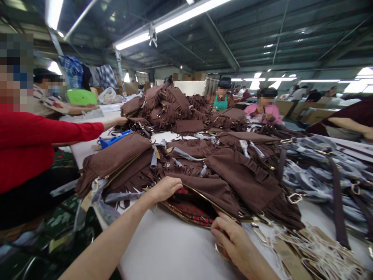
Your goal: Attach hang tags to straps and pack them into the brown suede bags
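You get white glare from the tube lights (pixel 189 16) overhead — the roof (pixel 262 35) around them is dim. Your tabletop (pixel 154 245) is bright, with shadow inside the open bag (pixel 201 202). Wide-angle distortion stretches the edges — pixel blocks hide some heads (pixel 265 93).

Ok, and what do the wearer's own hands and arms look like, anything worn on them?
The left hand and right hand are ungloved. No sleeve shows on the left forearm or right forearm, and no watch or bracelet is visible.
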The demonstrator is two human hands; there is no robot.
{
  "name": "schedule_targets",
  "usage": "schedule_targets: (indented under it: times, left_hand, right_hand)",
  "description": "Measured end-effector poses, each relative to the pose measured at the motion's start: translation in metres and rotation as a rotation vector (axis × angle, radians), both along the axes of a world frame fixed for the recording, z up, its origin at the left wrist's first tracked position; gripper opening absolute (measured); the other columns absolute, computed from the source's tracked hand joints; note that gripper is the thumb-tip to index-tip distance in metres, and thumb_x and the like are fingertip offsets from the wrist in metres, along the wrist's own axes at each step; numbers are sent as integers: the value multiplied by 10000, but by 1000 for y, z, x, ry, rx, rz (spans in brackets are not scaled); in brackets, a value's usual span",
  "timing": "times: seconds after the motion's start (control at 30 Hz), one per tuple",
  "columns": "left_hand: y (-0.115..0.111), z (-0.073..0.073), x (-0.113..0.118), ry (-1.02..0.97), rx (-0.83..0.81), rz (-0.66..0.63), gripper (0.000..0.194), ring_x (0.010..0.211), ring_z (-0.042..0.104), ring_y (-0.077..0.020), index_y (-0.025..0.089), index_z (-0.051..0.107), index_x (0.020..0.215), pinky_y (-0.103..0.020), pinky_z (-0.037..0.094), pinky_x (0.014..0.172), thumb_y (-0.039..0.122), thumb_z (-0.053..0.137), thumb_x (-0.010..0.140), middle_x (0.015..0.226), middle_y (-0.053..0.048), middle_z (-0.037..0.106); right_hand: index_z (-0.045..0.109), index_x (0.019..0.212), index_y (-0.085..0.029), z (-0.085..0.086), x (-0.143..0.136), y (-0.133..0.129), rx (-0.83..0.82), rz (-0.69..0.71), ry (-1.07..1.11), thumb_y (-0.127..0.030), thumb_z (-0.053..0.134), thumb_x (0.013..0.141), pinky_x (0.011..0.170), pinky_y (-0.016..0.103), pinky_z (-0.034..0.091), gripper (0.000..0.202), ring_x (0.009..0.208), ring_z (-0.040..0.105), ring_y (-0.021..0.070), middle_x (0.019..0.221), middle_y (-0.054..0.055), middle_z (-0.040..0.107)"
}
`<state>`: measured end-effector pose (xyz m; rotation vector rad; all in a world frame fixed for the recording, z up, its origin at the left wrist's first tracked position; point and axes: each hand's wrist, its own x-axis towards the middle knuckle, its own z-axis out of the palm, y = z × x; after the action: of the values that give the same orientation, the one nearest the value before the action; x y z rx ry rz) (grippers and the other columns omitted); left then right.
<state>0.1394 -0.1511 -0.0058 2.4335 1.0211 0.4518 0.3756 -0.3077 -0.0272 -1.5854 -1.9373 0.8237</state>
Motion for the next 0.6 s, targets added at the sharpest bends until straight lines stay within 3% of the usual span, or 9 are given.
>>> schedule_targets:
  times: [0.2, 0.3, 0.37, 0.47, 0.6]
  left_hand:
    - [5, -9, -1, -111, -23, -8, 146, 773, 543, -139, 169, 563, 886, -220, 407, 722, 131, 423, 879, 812, 11, 590]
    - [3, -11, -3, -139, -3, -57, 232, 861, 553, -147, 170, 551, 961, -233, 420, 802, 61, 389, 837, 914, -12, 602]
    - [-1, -9, -6, -129, 4, -109, 268, 882, 551, -147, 173, 557, 865, -234, 420, 818, 8, 364, 781, 939, -21, 602]
    - [-12, -4, -13, -74, -8, -191, 240, 832, 553, -146, 178, 537, 690, -232, 420, 793, -9, 389, 714, 866, -11, 603]
    - [-29, 0, -20, 67, 68, -204, 320, 924, 546, -198, 210, 599, 895, -282, 406, 843, 8, 499, 669, 956, -27, 607]
  right_hand:
    - [485, 679, -220, -2, -1, -1, -34, 49, 0, -215, 446, 865, 769, 275, 432, 191, 851, 589, 182, 841, 20, 574]
    - [476, 717, -227, -9, 2, -3, -139, -3, 128, -314, 422, 901, 557, 226, 419, 210, 598, 550, 131, 698, -25, 525]
    - [450, 736, -236, -14, 3, -3, -240, -39, 244, -415, 411, 908, 407, 205, 322, 251, 420, 421, 96, 585, -69, 447]
    - [426, 717, -239, -16, 4, -2, -273, -71, 319, -503, 446, 876, 355, 193, 258, 309, 363, 335, 80, 509, -97, 392]
    - [434, 710, -240, -13, 2, 0, -284, -81, 321, -532, 459, 861, 337, 185, 236, 330, 364, 325, 81, 480, -97, 392]
